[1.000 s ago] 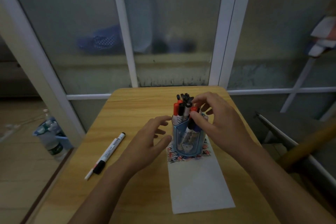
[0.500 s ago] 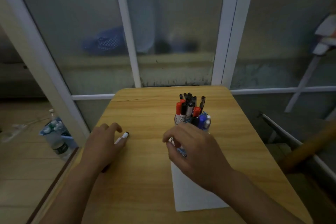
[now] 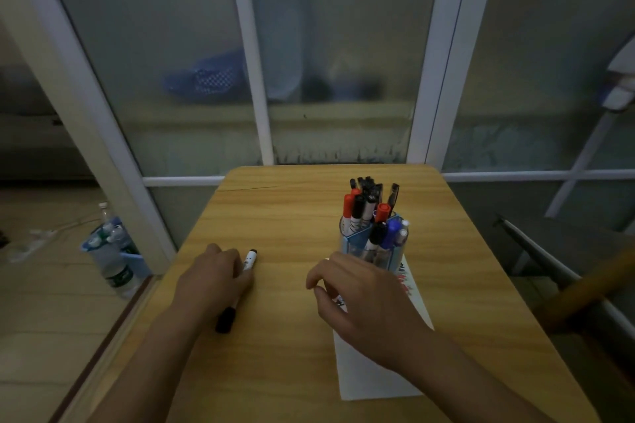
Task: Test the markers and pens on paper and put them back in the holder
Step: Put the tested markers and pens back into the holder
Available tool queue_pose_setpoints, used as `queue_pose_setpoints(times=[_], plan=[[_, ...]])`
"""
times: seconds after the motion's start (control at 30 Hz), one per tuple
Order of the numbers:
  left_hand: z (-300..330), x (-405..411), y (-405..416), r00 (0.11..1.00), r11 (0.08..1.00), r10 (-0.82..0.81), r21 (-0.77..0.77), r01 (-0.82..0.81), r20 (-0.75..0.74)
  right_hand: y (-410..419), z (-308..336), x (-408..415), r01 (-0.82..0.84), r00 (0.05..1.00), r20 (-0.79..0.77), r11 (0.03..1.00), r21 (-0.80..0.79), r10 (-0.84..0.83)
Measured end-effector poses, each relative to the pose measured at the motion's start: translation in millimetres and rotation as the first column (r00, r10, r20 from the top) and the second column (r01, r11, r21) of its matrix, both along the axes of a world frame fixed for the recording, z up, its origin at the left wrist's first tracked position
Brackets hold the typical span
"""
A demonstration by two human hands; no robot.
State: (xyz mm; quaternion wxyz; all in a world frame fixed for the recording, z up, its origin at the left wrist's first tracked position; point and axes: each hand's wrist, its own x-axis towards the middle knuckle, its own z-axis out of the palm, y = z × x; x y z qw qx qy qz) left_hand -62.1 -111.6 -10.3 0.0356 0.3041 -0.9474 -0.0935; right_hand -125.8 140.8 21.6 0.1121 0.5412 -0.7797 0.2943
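Note:
A blue transparent holder (image 3: pixel 395 252) full of several red, black and blue markers stands on the far end of a white paper strip (image 3: pixel 374 378) on the wooden table. A white marker with a black cap (image 3: pixel 249 259) lies on the table at the left. My left hand (image 3: pixel 209 282) lies over its middle, fingers curled down onto it; its tip and cap stick out on either side. My right hand (image 3: pixel 360 302) hovers over the paper just in front of the holder, fingers loosely curled and holding nothing.
The small wooden table (image 3: pixel 285 216) stands against a white-framed glass partition. Water bottles (image 3: pixel 113 257) stand on the floor at the left. A chair frame (image 3: pixel 549 271) is close on the right.
My left hand went from the holder to the white marker at the left and now covers it. My right hand came off the markers in the holder and drew back over the paper.

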Motion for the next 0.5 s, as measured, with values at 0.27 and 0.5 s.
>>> queue_pose_setpoints(times=[0.27, 0.5], plan=[[14.0, -6.2, 15.1, 0.966, 0.964, 0.003, 0.257, 0.066, -0.26, -2.3, -4.3, 1.1, 0.014, 0.997, 0.073, 1.0, -0.006, -0.014], [41.5, -4.3, 46.7, 0.835, 0.604, 0.162, 0.722, 0.338, -0.526, -3.0, -4.2, 3.5, 0.055, 0.957, 0.282, 0.997, 0.062, -0.071]])
